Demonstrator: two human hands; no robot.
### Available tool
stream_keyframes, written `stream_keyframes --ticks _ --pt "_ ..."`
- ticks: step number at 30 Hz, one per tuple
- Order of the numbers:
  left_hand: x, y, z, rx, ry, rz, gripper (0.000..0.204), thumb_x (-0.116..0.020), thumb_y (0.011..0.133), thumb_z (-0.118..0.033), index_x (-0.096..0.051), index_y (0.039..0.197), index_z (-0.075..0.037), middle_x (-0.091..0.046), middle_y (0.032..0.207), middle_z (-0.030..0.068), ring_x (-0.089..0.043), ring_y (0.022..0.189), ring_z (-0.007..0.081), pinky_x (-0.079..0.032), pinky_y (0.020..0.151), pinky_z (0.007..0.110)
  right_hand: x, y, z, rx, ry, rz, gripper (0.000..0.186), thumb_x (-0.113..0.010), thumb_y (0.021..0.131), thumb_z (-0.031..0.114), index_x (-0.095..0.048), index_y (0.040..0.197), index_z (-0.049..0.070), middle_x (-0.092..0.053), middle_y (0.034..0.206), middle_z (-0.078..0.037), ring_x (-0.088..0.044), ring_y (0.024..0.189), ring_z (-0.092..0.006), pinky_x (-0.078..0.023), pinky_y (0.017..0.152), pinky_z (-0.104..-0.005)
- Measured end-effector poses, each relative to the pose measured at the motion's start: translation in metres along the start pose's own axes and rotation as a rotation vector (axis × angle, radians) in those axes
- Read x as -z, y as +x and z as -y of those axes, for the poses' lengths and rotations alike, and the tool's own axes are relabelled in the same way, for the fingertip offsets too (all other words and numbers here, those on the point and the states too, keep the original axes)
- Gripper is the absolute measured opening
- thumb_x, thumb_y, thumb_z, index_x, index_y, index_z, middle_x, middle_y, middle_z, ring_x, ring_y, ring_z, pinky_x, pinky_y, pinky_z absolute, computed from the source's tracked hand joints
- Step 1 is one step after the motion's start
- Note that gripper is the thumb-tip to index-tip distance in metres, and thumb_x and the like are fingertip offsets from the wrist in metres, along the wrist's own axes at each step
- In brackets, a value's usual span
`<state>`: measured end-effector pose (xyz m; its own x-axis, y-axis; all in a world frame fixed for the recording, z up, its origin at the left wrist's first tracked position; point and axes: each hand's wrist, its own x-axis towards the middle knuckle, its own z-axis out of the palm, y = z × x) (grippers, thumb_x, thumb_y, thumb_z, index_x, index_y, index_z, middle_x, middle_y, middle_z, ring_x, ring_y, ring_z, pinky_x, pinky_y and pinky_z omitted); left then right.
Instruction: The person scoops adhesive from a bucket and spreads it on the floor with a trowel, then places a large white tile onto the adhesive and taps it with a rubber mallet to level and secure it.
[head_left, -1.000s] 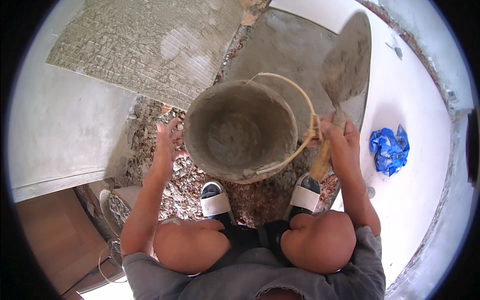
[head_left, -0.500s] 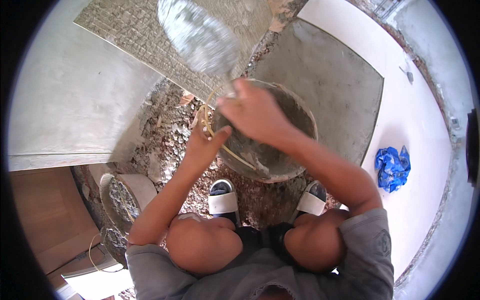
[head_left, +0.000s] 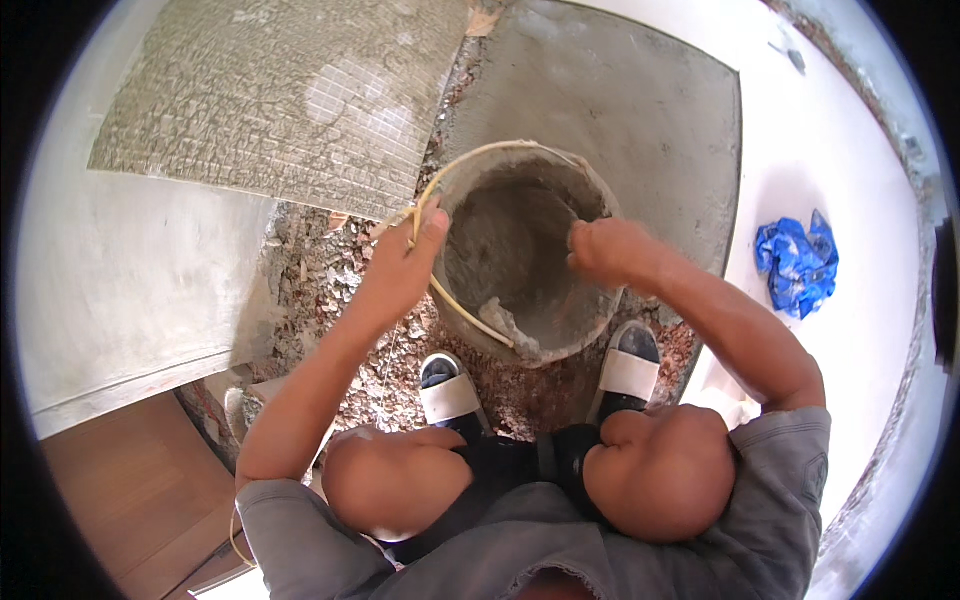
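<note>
A round bucket (head_left: 480,178) stands between my feet, its inner walls smeared with grey wet mortar (head_left: 505,250). My left hand (head_left: 408,262) is closed on the bucket's left rim, where the yellowish handle (head_left: 462,306) meets it. Inside the right part of the bucket, my right hand (head_left: 612,252) is closed around the grip of a trowel. Only a thin piece of the trowel's metal shank (head_left: 562,204) shows; its blade is hidden in the mortar. A lump of mortar (head_left: 497,318) clings to the near rim.
Left of the bucket lies a mortar-ridged tile (head_left: 260,110) with a bare gridded patch. A grey mortar-coated slab (head_left: 620,90) lies beyond the bucket. Crumpled blue plastic (head_left: 797,265) rests on the white surface at right. Gravel (head_left: 340,270) surrounds the bucket; brown boards (head_left: 130,490) lie lower left.
My right hand has swung right and down from above the tile to inside the bucket, taking the trowel into the mortar. My left hand has stayed at the bucket's left rim.
</note>
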<state>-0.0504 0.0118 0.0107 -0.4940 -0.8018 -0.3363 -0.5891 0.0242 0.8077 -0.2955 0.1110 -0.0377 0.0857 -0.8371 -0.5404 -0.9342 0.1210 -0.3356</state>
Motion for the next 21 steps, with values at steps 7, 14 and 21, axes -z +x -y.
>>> stream_keyframes --ticks 7,14,21 --pt "-0.01 0.017 -0.017 -0.086 0.101 0.103 0.061 -0.044 0.098 -0.047 -0.051 0.132 0.003 -0.061 0.118 0.0221 -0.056 0.112 0.0245 -0.041 0.097 0.035 -0.057 -0.036 0.023 0.319 -0.193 -0.254 0.019 -0.055 0.082 0.013 -0.064 0.093 0.0 -0.068 0.084 -0.012 -0.069 0.074 -0.0295 -0.055 0.06 -0.04" --pt "-0.026 0.018 -0.029 -0.102 0.146 0.05 0.058 -0.044 0.099 -0.046 -0.054 0.13 0.002 -0.064 0.113 0.0213 -0.058 0.109 0.0256 -0.041 0.096 0.035 -0.069 -0.056 -0.038 0.05 -0.142 -0.242 0.021 -0.056 0.082 0.013 -0.053 0.099 0.001 -0.06 0.082 -0.01 -0.066 0.068 -0.0276 -0.051 0.054 -0.0402" --pt "-0.034 0.016 -0.034 -0.114 0.147 0.01 0.057 -0.046 0.098 -0.045 -0.056 0.126 0.004 -0.064 0.103 0.0196 -0.059 0.099 0.0227 -0.043 0.09 0.035 -0.091 -0.051 -0.029 0.159 -0.157 -0.352 0.022 -0.055 0.081 0.013 -0.052 0.099 0.001 -0.061 0.082 -0.012 -0.065 0.067 -0.0298 -0.051 0.054 -0.0407"
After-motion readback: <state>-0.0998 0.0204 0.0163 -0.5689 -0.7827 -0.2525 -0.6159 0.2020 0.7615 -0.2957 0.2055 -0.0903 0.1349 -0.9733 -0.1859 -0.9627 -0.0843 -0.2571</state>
